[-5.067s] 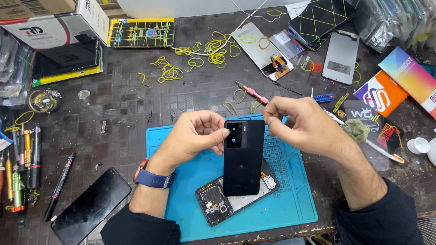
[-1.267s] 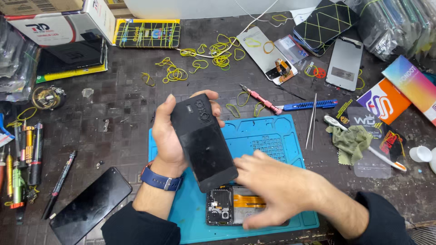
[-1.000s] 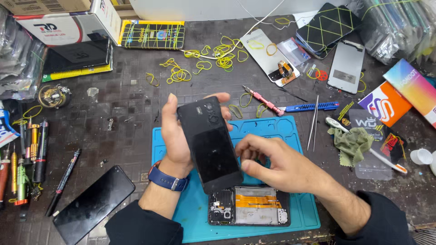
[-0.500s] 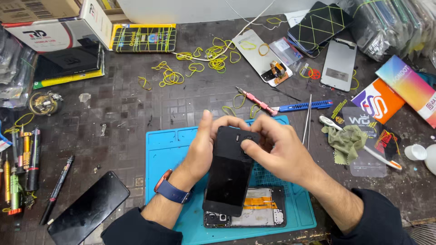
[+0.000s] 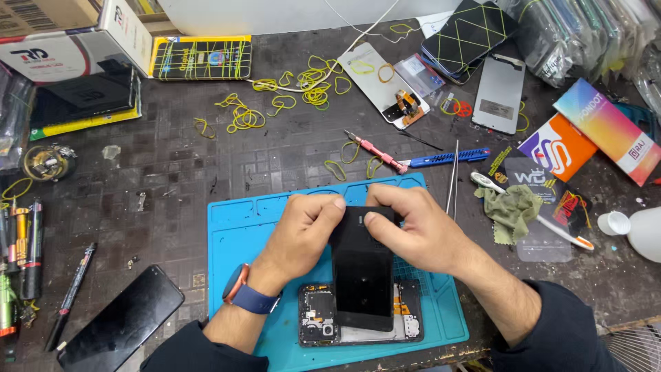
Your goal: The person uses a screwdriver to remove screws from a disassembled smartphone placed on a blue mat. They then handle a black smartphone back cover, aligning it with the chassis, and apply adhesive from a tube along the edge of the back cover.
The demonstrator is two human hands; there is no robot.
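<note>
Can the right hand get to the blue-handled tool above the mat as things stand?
Probably yes, once it lets go: the right hand is pinching the black phone back cover; the blue-handled tool lies uncovered just beyond the blue mat.

glossy black back cover (image 5: 363, 275), matt blue rubbery mat (image 5: 241, 227).

White box (image 5: 76, 41): counter's far-left corner, rectangular.
Orange packet (image 5: 558, 147): right edge, flat.
Rainbow packet (image 5: 607, 129): beside it, slanted.
Dark screen (image 5: 121, 326): near-left, lying flat.
</note>
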